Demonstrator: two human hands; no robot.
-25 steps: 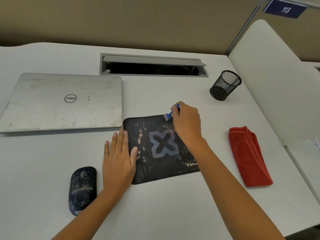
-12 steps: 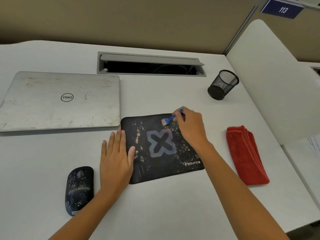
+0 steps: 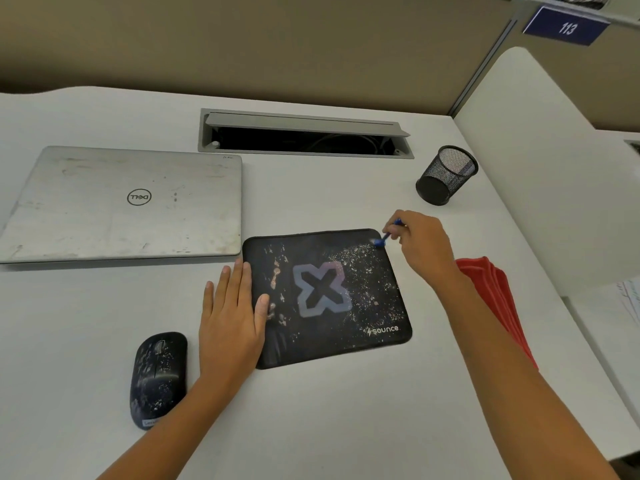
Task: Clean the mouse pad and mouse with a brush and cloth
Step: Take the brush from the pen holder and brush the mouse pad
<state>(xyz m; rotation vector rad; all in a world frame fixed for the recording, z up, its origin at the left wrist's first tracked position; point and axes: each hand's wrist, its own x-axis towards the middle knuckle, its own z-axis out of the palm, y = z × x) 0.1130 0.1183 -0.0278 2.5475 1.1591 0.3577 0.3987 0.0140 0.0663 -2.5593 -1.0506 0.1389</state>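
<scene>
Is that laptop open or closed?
Closed: the laptop lies flat on the desk, lid down, logo facing up.

The scene was taken by a single wide-angle camera worn on the head, pointed forward and down at the white desk (image 3: 311,427). The desk was seen from close above. The left hand (image 3: 232,323) and right hand (image 3: 424,247) were framed reaching in from the lower edge, and the tan partition (image 3: 277,46) was caught along the top.

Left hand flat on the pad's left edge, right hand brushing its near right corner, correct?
No: the head view shows the right hand holding the brush at the mouse pad far right corner. The left hand does lie flat on the left edge.
</scene>
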